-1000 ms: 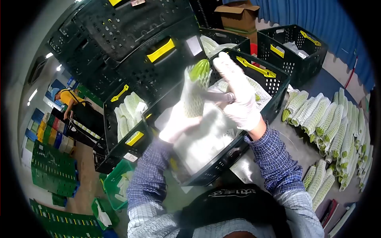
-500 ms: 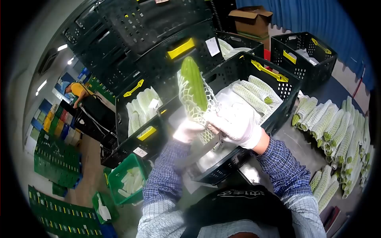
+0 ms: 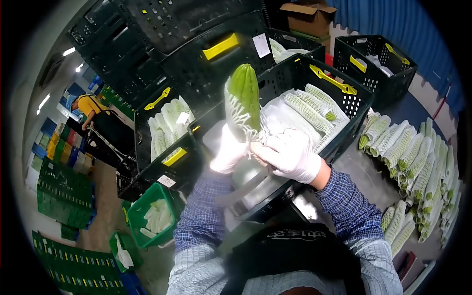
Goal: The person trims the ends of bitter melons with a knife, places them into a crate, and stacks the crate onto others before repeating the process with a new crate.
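A ridged green gourd (image 3: pixel 244 91) stands nearly upright above the front black crate (image 3: pixel 344 140), its upper part bare and its lower sides in white foam netting (image 3: pixel 237 115). My left hand (image 3: pixel 229 150), in a white glove, is closed round its netted lower end. Close beside it, my gloved right hand (image 3: pixel 294 155) has its fingers curled by the gourd's base. From this hand a grey knife blade (image 3: pixel 248 188) points down and left; its handle is mostly hidden. Netted gourds (image 3: pixel 309 113) and white sheeting (image 3: pixel 290 115) lie in the crate below.
Many netted gourds (image 3: pixel 405 150) are piled on the right-hand table. A black crate with netted gourds (image 3: pixel 167 125) stands left, a green bin (image 3: pixel 160 216) below it. Stacked black crates (image 3: pixel 196 64) rise ahead. Far left, a person in a yellow top (image 3: pixel 91 105) bends over.
The gourd stands more upright, turned slightly. More of its green front shows, and the netting sits lower on its right side. My left hand has shifted slightly left; the view has moved a little.
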Demonstrator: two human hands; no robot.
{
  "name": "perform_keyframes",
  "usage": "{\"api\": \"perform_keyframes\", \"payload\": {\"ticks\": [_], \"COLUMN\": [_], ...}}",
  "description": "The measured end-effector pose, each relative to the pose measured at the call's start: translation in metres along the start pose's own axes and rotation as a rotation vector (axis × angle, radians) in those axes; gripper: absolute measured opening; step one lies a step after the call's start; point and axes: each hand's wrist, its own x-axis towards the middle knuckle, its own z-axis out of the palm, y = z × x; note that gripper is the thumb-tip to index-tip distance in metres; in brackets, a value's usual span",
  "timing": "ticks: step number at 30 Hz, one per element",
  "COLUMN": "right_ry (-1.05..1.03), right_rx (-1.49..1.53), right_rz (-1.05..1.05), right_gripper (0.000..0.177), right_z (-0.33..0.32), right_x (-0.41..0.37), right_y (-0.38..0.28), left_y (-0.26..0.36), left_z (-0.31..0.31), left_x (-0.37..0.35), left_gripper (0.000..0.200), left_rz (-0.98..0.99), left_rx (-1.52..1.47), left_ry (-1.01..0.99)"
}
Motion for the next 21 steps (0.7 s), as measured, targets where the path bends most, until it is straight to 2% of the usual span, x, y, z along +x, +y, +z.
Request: {"api": "perform_keyframes", "payload": {"ticks": [2, 4, 6, 7, 10, 13, 15, 18, 20, 21], "right_ry": [-0.001, -0.018, -0.052, -0.063, -0.111, -0.174, -0.183, -0.114, -0.21, -0.09], "right_rx": [0.012, 0.021, 0.027, 0.026, 0.019, 0.026, -0.034, -0.012, -0.059, 0.009], "right_rz": [0.011, 0.007, -0.012, -0.009, -0.014, -0.044, -0.066, -0.03, -0.012, -0.045], "right_gripper": [0.028, 0.025, 0.024, 0.023, 0.022, 0.022, 0.024, 0.019, 0.022, 0.023], "right_z": [0.003, 0.008, 0.012, 0.013, 0.018, 0.022, 0.032, 0.034, 0.031, 0.038], "right_x": [-0.003, -0.007, -0.011, -0.012, -0.013, -0.014, -0.023, -0.016, -0.015, -0.018], "right_y": [0.0, 0.002, 0.004, 0.004, 0.003, 0.003, 0.007, 0.001, -0.002, 0.001], "left_y": [0.004, -0.002, -0.004, -0.005, -0.003, -0.059, -0.035, -0.01, -0.011, -0.009], "left_z": [0.0, -0.002, -0.001, -0.003, 0.006, -0.041, -0.04, -0.027, -0.039, -0.038], "left_x": [0.0, -0.003, -0.001, -0.002, -0.005, 0.007, 0.01, 0.009, 0.012, 0.016], "left_gripper": [0.053, 0.048, 0.05, 0.051, 0.052, 0.051, 0.047, 0.079, 0.082, 0.081], "left_rz": [0.013, -0.025, -0.011, 0.064, 0.045, 0.29, 0.333, 0.467, 0.51, 0.527], "left_rx": [0.041, -0.162, -0.214, -0.072, -0.384, 0.365, -0.085, 0.709, 0.846, 0.835], "left_ry": [-0.013, 0.019, 0.06, 0.029, 0.208, 0.355, 0.255, 0.372, 0.374, 0.379]}}
